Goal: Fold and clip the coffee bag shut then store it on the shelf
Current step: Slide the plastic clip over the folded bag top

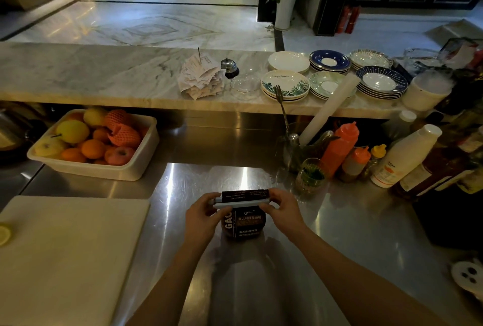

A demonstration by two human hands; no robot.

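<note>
A dark brown coffee bag with white lettering stands on the steel counter in front of me. Its top is folded over, and a long pale clip lies across the fold. My left hand pinches the clip's left end and the bag's left side. At the clip's right end, my right hand grips the clip and the bag's upper right corner. Both forearms reach in from the bottom of the view.
A white cutting board with a lemon slice lies at the left. A tub of fruit stands behind it. Sauce bottles and a glass crowd the right. Stacked plates and receipts sit on the marble ledge.
</note>
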